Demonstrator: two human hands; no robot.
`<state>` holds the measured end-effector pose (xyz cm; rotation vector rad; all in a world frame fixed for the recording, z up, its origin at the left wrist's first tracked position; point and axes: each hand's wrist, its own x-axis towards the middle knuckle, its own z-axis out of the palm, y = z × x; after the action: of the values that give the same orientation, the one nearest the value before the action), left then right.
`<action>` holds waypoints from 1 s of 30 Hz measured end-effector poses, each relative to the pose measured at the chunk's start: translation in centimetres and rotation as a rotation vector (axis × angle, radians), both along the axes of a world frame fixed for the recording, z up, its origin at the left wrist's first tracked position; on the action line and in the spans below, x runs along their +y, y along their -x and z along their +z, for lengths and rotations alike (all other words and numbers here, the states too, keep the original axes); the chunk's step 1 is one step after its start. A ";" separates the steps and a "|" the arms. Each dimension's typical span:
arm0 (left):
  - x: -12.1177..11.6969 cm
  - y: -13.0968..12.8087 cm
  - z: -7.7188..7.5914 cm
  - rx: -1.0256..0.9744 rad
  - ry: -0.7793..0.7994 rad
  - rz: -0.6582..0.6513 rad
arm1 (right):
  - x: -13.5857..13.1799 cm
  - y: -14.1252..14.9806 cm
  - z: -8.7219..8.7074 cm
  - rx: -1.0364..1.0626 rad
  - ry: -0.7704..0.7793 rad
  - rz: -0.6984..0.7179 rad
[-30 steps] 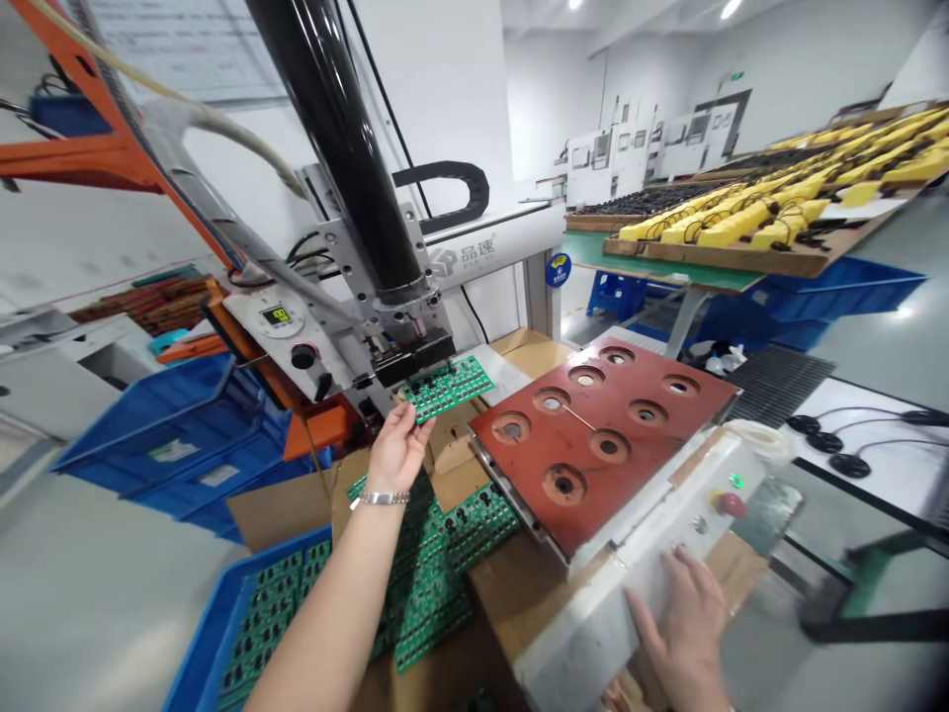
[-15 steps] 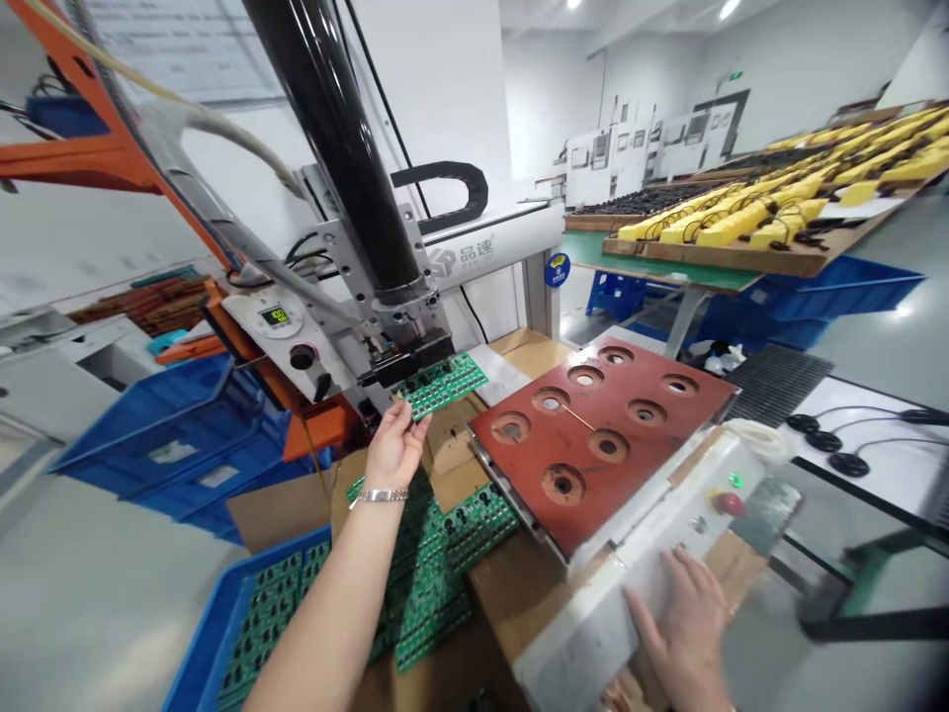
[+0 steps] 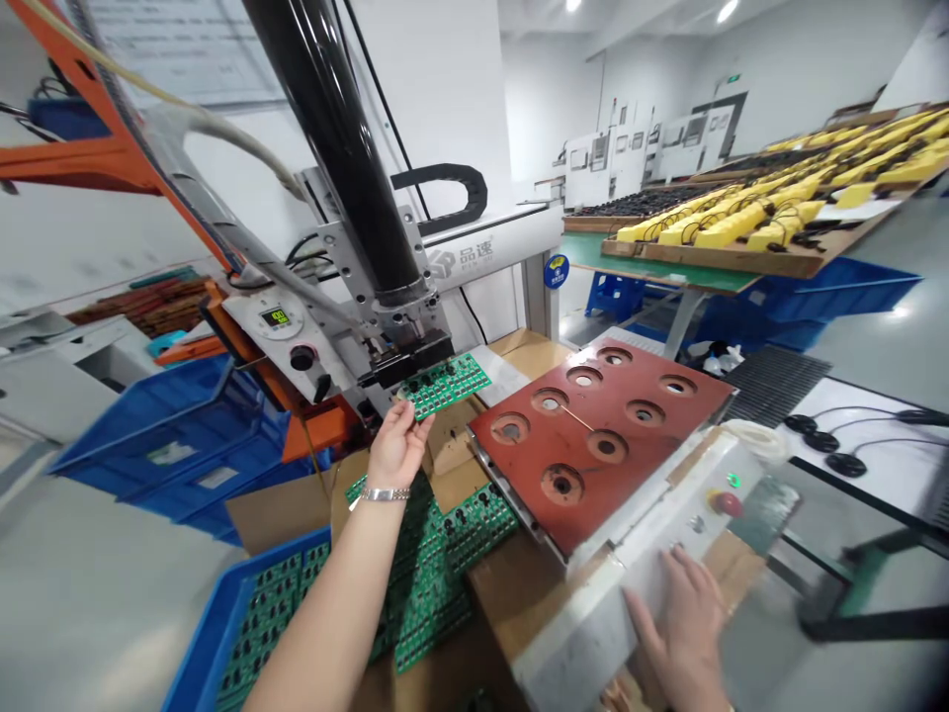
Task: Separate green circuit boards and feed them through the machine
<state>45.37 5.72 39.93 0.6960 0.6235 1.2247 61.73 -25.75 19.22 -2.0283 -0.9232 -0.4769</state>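
A green circuit board (image 3: 449, 386) with black parts along one edge is pinched at its near left corner by my left hand (image 3: 400, 445). That board lies level at the black head (image 3: 407, 358) of the machine; whether they touch I cannot tell. My right hand (image 3: 686, 618) rests with fingers apart on the white front panel (image 3: 578, 633), close to its buttons and the red knob (image 3: 727, 503). Between the hands sits a red-brown fixture plate (image 3: 534, 455) with several round recesses. More green boards (image 3: 437, 583) are piled below my left wrist.
A blue bin (image 3: 197, 633) of circuit boards stands at lower left, with stacked blue crates (image 3: 163, 425) behind. A small display (image 3: 278, 317) glows on the machine. At right, a table (image 3: 837, 396) carries black cabled discs; yellow parts (image 3: 712, 227) fill trays farther back.
The circuit board in my left hand has shifted very slightly to the right. My right hand stays on the panel.
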 end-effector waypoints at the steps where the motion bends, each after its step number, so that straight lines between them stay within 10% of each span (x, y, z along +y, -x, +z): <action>1: 0.0 0.1 0.0 0.001 0.001 0.002 | 0.0 0.0 0.0 0.001 -0.001 0.000; 30: -0.4 2.2 -0.6 0.021 -0.033 0.009 | 0.1 0.1 -0.1 -0.007 0.001 -0.014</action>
<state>43.20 5.34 39.31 0.7355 0.6250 1.2397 61.64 -25.70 19.15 -2.0360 -0.9140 -0.4914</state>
